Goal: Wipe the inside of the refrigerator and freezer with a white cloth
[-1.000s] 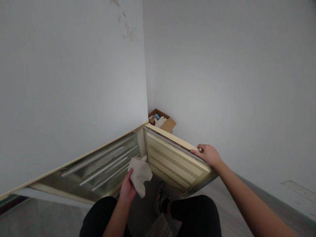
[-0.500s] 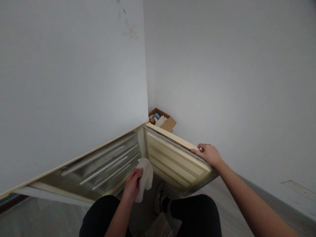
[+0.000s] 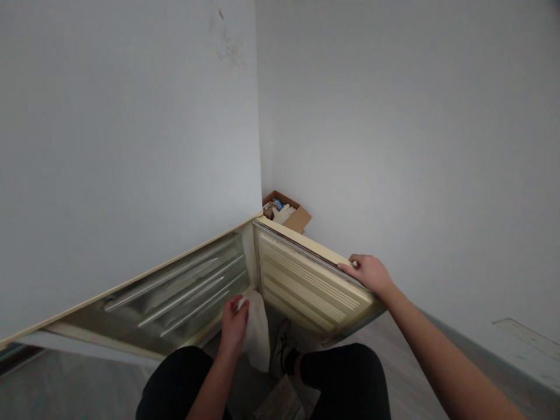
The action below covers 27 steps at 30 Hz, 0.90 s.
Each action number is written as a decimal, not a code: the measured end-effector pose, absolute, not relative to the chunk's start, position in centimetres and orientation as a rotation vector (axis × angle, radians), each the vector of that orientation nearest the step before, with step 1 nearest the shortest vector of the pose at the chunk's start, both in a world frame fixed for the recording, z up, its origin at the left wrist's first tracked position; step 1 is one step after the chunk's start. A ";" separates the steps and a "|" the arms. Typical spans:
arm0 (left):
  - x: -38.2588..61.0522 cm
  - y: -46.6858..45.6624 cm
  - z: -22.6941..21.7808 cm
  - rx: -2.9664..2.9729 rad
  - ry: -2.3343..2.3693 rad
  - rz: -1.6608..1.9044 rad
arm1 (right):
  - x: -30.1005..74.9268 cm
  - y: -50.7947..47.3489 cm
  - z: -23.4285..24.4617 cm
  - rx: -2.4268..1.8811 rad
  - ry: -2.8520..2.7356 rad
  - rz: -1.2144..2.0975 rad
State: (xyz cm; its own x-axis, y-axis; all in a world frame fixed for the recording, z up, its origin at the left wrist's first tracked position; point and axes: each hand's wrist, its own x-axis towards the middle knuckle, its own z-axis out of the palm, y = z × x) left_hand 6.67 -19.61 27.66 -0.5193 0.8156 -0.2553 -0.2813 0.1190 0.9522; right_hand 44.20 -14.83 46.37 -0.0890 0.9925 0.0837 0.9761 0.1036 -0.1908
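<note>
Head: left hand (image 3: pixel 234 325) pinches cloth (image 3: pixel 258 337), right hand (image 3: pixel 368 274) door (image 3: pixel 306 280).

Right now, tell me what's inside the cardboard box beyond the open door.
The cardboard box shows a pale glove, something blue, and a brown item too small to identify. They cover its bottom, so anything underneath cannot be seen.

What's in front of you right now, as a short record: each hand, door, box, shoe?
Left hand: pinching a pale cloth, which hangs down
Right hand: gripping the upper edge of the door
Door state: open, ribbed inner side in view
Box: open, beyond the door, pale glove inside
Shoe: right of the cloth in the picture
</note>
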 end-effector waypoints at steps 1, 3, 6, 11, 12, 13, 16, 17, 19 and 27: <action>6.9 -19.0 27.8 0.513 1.513 1.602 | 44.2 -14.8 46.4 -1.986 -2.181 0.125; 7.6 -17.3 28.5 0.464 1.502 1.691 | 44.2 -14.9 46.3 -1.989 -2.182 0.123; 9.2 -13.5 30.5 0.455 1.432 1.791 | 44.2 -14.9 46.2 -1.980 -2.200 0.115; 12.2 -9.0 33.7 0.607 1.149 1.770 | 44.1 -14.9 46.3 -1.994 -2.215 0.063; 12.6 -8.8 33.9 0.637 1.091 1.745 | 44.1 -14.9 46.3 -1.997 -2.216 0.065; 12.8 -8.9 34.0 0.656 1.046 1.723 | 44.1 -14.9 46.4 -1.996 -2.221 0.071; 13.1 -9.5 33.5 0.670 0.977 1.694 | 44.1 -14.9 46.5 -1.978 -2.233 0.091; 13.2 -9.7 33.2 0.673 0.969 1.691 | 44.1 -14.9 46.5 -1.972 -2.236 0.091; 13.3 -9.7 32.6 0.676 0.973 1.695 | 44.1 -14.9 46.5 -1.962 -2.244 0.083; 13.7 -7.4 31.2 0.594 1.069 1.771 | 44.1 -15.0 46.2 -1.963 -2.246 0.044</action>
State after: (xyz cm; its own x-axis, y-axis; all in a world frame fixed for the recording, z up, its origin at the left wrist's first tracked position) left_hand 13.71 -7.41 31.16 -0.4310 0.9001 -0.0632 -0.4752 -0.1669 0.8639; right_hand 44.06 -14.95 46.16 -0.1271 0.9869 0.0996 0.9823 0.1392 -0.1256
